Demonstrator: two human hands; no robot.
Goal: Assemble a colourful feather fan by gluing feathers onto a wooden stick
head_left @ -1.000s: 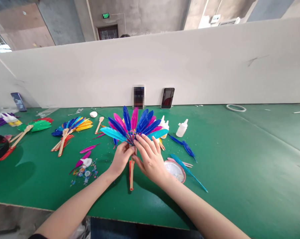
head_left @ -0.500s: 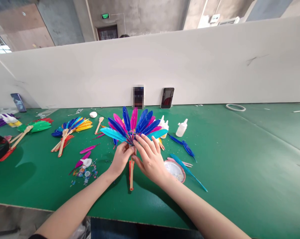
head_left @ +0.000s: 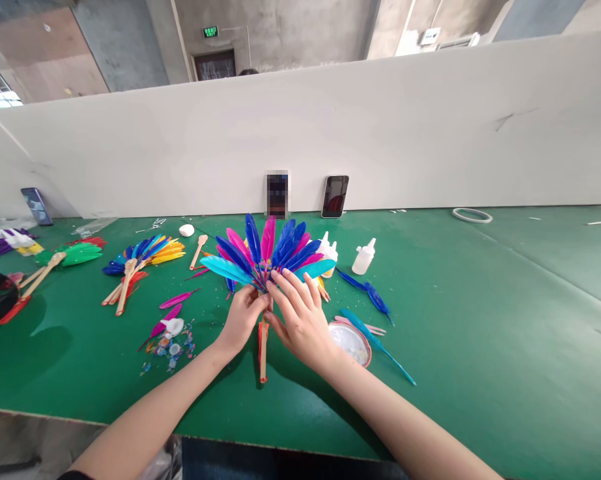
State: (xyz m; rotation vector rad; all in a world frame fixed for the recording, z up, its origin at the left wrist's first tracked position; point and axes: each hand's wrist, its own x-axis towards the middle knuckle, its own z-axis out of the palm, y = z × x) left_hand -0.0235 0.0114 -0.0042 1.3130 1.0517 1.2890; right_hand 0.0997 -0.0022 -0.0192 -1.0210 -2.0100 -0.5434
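Change: almost nothing has moved since the earlier frames; I see both hands and the feather fan (head_left: 268, 257) in the same spot.
Fan: it lies flat on the green tabletop (head_left: 480, 320), midway along and towards the near edge, with its wooden stick (head_left: 264, 353) pointing at that edge.
Left hand: my left hand (head_left: 243, 320) is curled shut, pinching the neck where the quills meet the stick.
Right hand: my right hand (head_left: 300, 313) is spread wide, fingertips laid on the feather bases. I cannot tell whether the thumb grips.
Doing it well: I judge that steady downward pressure at the neck matters most. I would keep the fingers off the vanes so that the spread stays even.
Close by: a shallow dish (head_left: 353, 341) sits just beside the right wrist, and a teal feather (head_left: 375, 343) lies along its far side. A glue bottle (head_left: 364, 258) stands near the fan's right tip.
Edges: the near edge runs under both forearms, and a white partition (head_left: 380, 133) closes the far edge.
Open room: the right half is bare. To the left lie finished fans (head_left: 140, 257) and scraps (head_left: 168, 347).
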